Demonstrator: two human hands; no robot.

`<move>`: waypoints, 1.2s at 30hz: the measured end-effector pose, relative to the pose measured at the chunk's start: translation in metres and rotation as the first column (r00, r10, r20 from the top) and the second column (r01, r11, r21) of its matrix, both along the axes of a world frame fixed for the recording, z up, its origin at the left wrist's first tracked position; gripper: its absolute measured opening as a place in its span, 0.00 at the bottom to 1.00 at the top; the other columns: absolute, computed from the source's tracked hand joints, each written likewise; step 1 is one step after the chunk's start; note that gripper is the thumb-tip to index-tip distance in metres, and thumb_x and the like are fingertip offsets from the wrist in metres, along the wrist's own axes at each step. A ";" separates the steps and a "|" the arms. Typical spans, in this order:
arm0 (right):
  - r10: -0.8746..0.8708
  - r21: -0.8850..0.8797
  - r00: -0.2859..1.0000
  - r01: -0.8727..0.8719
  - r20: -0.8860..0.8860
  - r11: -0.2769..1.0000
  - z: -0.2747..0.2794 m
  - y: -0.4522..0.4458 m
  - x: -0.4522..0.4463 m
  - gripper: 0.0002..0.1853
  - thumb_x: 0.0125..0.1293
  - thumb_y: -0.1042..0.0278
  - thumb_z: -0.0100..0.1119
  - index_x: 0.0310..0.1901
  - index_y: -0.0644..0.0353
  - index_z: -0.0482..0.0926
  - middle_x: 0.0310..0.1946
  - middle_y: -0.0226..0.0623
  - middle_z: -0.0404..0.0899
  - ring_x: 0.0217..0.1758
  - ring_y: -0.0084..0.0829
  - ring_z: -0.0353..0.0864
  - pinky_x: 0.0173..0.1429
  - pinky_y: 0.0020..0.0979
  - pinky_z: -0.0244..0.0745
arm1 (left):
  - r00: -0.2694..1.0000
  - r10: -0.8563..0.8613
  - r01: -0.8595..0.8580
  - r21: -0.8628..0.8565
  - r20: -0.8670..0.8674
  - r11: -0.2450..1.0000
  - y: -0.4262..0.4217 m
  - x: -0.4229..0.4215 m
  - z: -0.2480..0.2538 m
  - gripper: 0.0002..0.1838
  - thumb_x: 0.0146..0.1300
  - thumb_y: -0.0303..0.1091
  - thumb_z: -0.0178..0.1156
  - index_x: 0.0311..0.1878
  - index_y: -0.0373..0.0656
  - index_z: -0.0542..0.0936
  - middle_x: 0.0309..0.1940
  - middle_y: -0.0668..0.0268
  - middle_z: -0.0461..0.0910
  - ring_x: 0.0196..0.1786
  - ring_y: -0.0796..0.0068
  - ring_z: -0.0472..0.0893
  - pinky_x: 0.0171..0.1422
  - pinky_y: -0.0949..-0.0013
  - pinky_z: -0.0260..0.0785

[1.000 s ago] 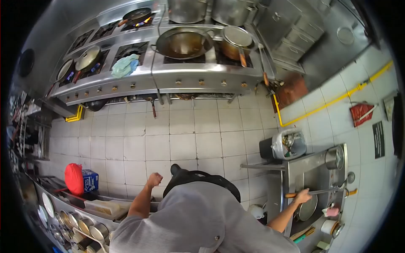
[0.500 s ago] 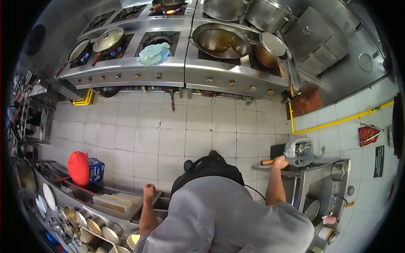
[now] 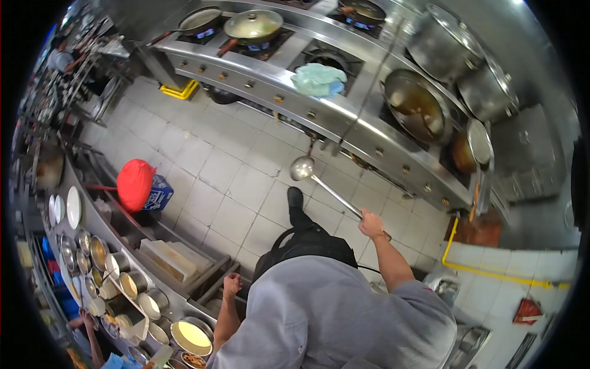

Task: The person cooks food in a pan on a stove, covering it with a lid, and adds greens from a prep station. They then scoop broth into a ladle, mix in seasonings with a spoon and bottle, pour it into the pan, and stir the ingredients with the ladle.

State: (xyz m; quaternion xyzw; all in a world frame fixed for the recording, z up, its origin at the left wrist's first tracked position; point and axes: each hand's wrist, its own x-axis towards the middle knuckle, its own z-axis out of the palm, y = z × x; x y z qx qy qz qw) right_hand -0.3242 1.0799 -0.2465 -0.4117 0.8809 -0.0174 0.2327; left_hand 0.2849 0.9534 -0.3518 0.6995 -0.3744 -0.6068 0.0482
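A long-handled metal ladle (image 3: 335,195) is gripped near its handle end by my right hand (image 3: 372,225). Its round bowl (image 3: 302,168) points forward, held out over the tiled floor in front of the stove. My left hand (image 3: 232,284) hangs low by the counter on the left, fingers curled in, and I see nothing in it. Close to it are white rectangular containers (image 3: 166,261) and a round pan of yellow liquid (image 3: 192,336).
Ahead stands the stove (image 3: 344,123) with a wok (image 3: 418,106), a lidded pan (image 3: 253,27) over flame and a green cloth (image 3: 319,80). A red bag (image 3: 136,184) sits beside a blue box (image 3: 158,192). Another person's arm (image 3: 92,341) reaches over the left counter.
My view has turned left and my body has stepped. My right hand has swung the ladle from the right-hand counter to the front. My left hand stays low and closed.
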 end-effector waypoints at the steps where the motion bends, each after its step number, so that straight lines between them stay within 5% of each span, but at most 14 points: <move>1: 0.026 -0.047 1.000 -0.026 0.014 0.999 -0.002 -0.027 0.001 0.15 0.53 0.70 0.56 0.45 0.57 0.71 0.28 0.56 0.80 0.39 0.61 0.80 0.45 0.54 0.75 | 0.999 0.045 -0.045 -0.001 -0.003 0.999 -0.002 -0.002 0.007 0.09 0.62 0.32 0.59 0.39 0.35 0.78 0.23 0.66 0.78 0.22 0.76 0.76 0.21 0.73 0.69; 6: 0.023 -0.268 0.997 -0.001 0.079 0.963 -0.005 -0.133 -0.008 0.13 0.56 0.70 0.55 0.43 0.58 0.69 0.27 0.57 0.79 0.37 0.63 0.78 0.40 0.56 0.72 | 0.983 0.180 -0.180 0.009 0.048 0.984 -0.024 -0.023 0.041 0.10 0.64 0.33 0.58 0.41 0.36 0.79 0.26 0.66 0.79 0.25 0.76 0.78 0.23 0.73 0.70; 8: -0.132 -0.353 0.980 0.177 0.148 0.919 -0.003 -0.171 -0.017 0.11 0.58 0.70 0.56 0.43 0.59 0.69 0.27 0.56 0.78 0.36 0.62 0.78 0.40 0.55 0.71 | 0.974 0.201 -0.202 0.000 0.101 0.979 -0.033 -0.035 0.048 0.09 0.64 0.33 0.58 0.41 0.37 0.79 0.26 0.66 0.79 0.24 0.77 0.77 0.23 0.73 0.69; 12: -0.346 -0.517 0.920 0.390 0.184 0.762 0.018 -0.249 -0.045 0.10 0.60 0.69 0.57 0.41 0.60 0.69 0.27 0.55 0.78 0.34 0.61 0.78 0.40 0.52 0.69 | 0.967 0.245 -0.246 0.007 0.068 0.969 -0.053 -0.062 0.049 0.09 0.65 0.34 0.58 0.40 0.37 0.79 0.25 0.66 0.78 0.24 0.77 0.77 0.22 0.73 0.68; 18: -0.473 -0.703 0.855 0.470 0.212 0.534 0.043 -0.354 -0.102 0.11 0.59 0.68 0.56 0.40 0.65 0.70 0.26 0.54 0.76 0.35 0.59 0.77 0.42 0.51 0.68 | 0.988 0.149 -0.145 -0.082 0.044 0.986 -0.097 -0.101 0.053 0.12 0.66 0.37 0.59 0.40 0.35 0.80 0.24 0.65 0.79 0.24 0.78 0.76 0.25 0.72 0.66; 20: -0.489 -0.731 0.855 0.445 0.174 0.518 0.052 -0.381 -0.112 0.12 0.58 0.69 0.56 0.40 0.66 0.71 0.26 0.53 0.76 0.34 0.58 0.77 0.42 0.51 0.69 | 0.993 0.100 -0.087 -0.189 0.063 0.978 -0.109 -0.112 0.059 0.14 0.66 0.39 0.60 0.40 0.34 0.81 0.25 0.65 0.79 0.24 0.78 0.75 0.27 0.72 0.66; 28: -0.535 -0.753 0.812 0.498 0.232 0.430 0.041 -0.454 -0.127 0.13 0.54 0.69 0.57 0.39 0.67 0.75 0.34 0.51 0.79 0.39 0.50 0.79 0.48 0.43 0.71 | 0.986 0.154 -0.154 -0.002 0.067 0.988 -0.160 -0.082 0.040 0.18 0.66 0.42 0.60 0.42 0.33 0.82 0.24 0.64 0.80 0.24 0.77 0.75 0.28 0.71 0.67; 36: -0.604 -0.651 0.676 0.690 0.423 0.315 0.046 -0.483 -0.063 0.10 0.59 0.68 0.59 0.37 0.67 0.76 0.29 0.41 0.79 0.32 0.34 0.76 0.43 0.37 0.71 | 0.999 -0.037 0.037 -0.167 0.001 0.985 -0.335 -0.009 0.005 0.14 0.59 0.37 0.64 0.38 0.34 0.82 0.26 0.62 0.83 0.27 0.73 0.79 0.33 0.67 0.73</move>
